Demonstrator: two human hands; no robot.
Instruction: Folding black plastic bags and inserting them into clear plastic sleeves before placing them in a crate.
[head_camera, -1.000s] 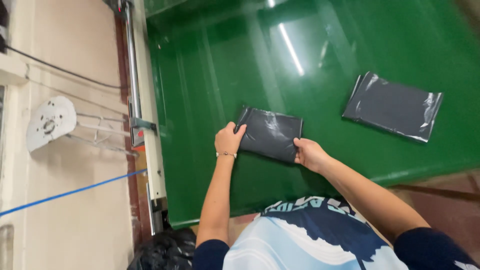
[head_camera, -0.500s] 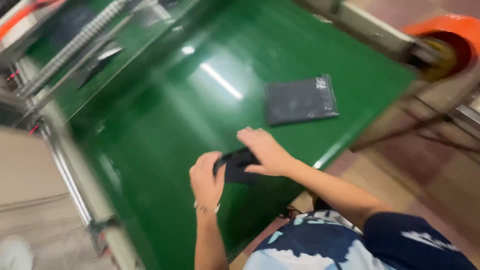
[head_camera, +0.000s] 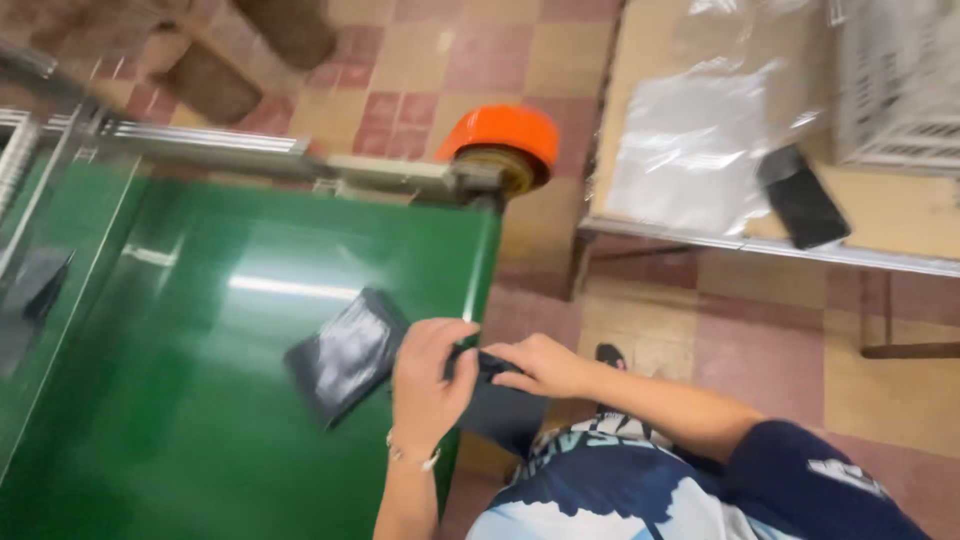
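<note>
Both of our hands are clenched on a dark plastic packet (head_camera: 497, 400): our left hand (head_camera: 428, 375) wraps its near edge with the fingers curled over the top, and our right hand (head_camera: 537, 364) pinches the other side, thumb and fingers closed on the dark film. We hold the packet just past the right edge of the green table (head_camera: 200, 440), partly over the tiled floor (head_camera: 640, 320) and close against our patterned blue shirt (head_camera: 620, 495). A thin bracelet (head_camera: 412, 458) circles our left wrist.

Just beside our left hand, a second dark glossy packet (head_camera: 345, 355) lies flat on the green surface, tilted, apart from the one we grip. At the far end of the table, an orange round cap (head_camera: 497, 133) sits on a metal rail (head_camera: 250, 155). Well apart, across the floor to the right, another table (head_camera: 900, 215) carries a sheet of clear plastic film (head_camera: 690, 150), a flat black object (head_camera: 803, 197) and a pale crate (head_camera: 895, 80). Everything is motion-blurred.
</note>
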